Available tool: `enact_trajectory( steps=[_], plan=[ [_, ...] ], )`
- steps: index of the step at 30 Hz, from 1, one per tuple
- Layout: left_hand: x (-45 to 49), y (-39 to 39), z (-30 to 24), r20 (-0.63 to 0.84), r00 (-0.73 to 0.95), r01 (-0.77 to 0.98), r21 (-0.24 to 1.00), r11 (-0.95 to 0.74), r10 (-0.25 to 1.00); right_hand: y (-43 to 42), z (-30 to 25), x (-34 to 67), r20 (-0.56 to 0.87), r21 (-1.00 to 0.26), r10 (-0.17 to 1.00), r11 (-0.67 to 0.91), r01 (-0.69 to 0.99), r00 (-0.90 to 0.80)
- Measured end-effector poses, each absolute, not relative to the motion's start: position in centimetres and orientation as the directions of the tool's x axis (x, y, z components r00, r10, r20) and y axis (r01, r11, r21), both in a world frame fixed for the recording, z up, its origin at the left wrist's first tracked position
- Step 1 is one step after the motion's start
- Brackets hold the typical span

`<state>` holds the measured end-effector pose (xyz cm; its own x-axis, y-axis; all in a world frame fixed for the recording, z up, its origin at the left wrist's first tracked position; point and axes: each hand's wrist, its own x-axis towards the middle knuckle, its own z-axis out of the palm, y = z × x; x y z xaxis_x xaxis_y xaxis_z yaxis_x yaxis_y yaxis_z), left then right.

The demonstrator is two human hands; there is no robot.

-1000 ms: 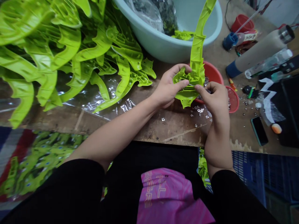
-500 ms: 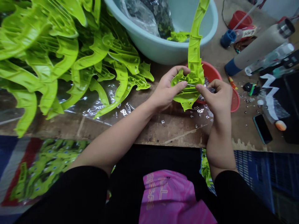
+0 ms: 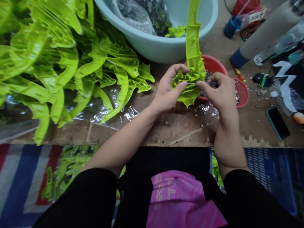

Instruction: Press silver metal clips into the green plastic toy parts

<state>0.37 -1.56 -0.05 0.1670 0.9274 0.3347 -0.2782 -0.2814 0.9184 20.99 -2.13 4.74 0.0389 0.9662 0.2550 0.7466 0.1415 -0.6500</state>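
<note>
Pose | left hand [image 3: 168, 90]: fingers clamped on green part [image 3: 193, 41] | right hand [image 3: 220, 91]: turned inward, fingers pinching slim tool [image 3: 191, 83]

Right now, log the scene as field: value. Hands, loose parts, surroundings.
left hand: holds green plastic piece, ribbed face showing
right hand: pinches slim metallic rod at the piece
loose parts: small metal parts on table, near red container
left side: pile of green pieces
beyond hands: pale blue basin
right side: phone, grey flask
</note>
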Motion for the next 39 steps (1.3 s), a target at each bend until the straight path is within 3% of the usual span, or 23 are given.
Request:
enact_trajectory(
  steps=[5,12,15,18,21,30,39],
  plan=[
    [0.1,-1.3,-0.4,0.297,0.206,-0.249,0.938,-0.243,0.932,-2.5,5.1,21.0,0.182,-0.637,0.983,0.098,0.765,0.025],
    [0.6,-0.5,-1.8,0.343,0.151,-0.274,0.916,-0.294,0.927,-2.9,5.2,20.5,0.311,-0.583,0.941,0.3,0.756,-0.133],
    [0.5,-0.2,-2.2,0.366,0.197,-0.301,0.905,-0.3,0.909,-2.9,4.7,20.2,0.281,-0.639,0.955,0.257,0.725,-0.091],
    [0.4,-0.5,-2.0,0.381,0.2,-0.314,0.898,-0.309,0.903,-2.8,3.7,20.0,0.247,-0.749,0.969,0.178,0.638,0.02],
    [0.4,-1.0,-1.4,0.392,0.161,-0.254,0.903,-0.346,0.906,-2.8,2.7,20.1,0.262,-0.829,0.964,0.2,0.522,0.046],
    [0.1,-0.8,-1.5,0.288,0.27,-0.356,0.917,-0.182,0.919,-1.6,3.7,20.8,0.249,-0.892,0.965,0.262,0.368,-0.083],
    [0.3,-0.2,-1.6,0.189,0.224,-0.384,0.919,-0.092,0.956,-1.6,3.3,19.9,0.199,-0.973,0.976,0.207,0.106,-0.084]
  ],
)
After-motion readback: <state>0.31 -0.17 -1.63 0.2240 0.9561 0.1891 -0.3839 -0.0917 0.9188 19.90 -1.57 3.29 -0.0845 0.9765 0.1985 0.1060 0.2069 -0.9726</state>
